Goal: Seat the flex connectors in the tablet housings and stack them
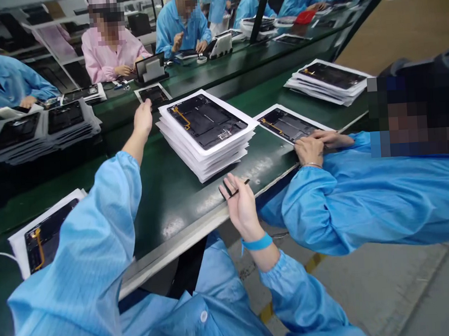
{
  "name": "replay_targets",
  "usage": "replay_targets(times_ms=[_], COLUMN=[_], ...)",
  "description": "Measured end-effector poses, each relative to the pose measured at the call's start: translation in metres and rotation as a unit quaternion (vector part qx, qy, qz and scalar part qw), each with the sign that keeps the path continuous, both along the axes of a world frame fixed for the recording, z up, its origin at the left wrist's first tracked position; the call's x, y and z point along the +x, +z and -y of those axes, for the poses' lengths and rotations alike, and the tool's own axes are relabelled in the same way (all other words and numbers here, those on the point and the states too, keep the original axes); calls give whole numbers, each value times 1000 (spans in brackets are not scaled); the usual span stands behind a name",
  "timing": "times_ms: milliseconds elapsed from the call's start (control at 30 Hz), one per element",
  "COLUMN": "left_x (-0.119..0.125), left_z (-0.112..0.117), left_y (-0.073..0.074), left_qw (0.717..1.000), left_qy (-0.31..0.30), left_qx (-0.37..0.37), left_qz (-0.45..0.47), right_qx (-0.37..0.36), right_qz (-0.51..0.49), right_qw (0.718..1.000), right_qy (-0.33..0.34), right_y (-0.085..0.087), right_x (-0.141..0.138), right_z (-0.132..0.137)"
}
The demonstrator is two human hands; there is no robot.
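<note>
At frame centre, on a dark green conveyor belt (175, 227), lies a squared stack of white paper sheets (205, 161), topped by a flat black rectangular tablet panel with a yellow flex trace (206, 121). The person's left hand (142, 118) is raised just left of the stack, fingers extended and loosely together, holding nothing visible. Its fingertips are near a single black panel on white paper (154, 97). The right hand (242, 202), at the belt's near edge, is partly closed, with thumb and fingers pinching a thin black strip (235, 188). A blue wrist strap (256, 243) circles that wrist. At right of frame, a co-worker's hands (310, 150) rest on another black panel (286, 126). Further paper-backed panel stacks lie at upper right (329, 78) and far left (43, 128).
</note>
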State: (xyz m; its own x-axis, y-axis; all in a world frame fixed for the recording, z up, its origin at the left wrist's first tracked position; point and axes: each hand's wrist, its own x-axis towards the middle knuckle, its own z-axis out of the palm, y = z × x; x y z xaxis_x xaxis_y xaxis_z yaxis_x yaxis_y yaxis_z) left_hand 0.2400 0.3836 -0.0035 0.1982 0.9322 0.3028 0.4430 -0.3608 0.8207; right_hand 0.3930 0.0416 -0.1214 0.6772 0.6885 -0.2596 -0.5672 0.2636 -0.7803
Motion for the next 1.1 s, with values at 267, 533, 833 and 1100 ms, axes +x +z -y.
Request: replay_targets(times_ms=[267,533,833,1100], left_x=[22,20,-33,-169], left_z=[-19,-17,102,202], left_y=[27,42,70,57], left_qw=[982,985,974,954], left_qy=[-2,-45,-181,-205], left_qx=[-2,-50,-113,-199], left_qz=[-189,-158,72,92], right_qx=[32,65,130,46], right_qz=[1,56,7,136], right_qw=[999,990,991,984], right_qy=[40,108,26,104], right_y=[-11,15,83,54], right_x=[-17,-7,10,-76], right_z=[23,26,-19,68])
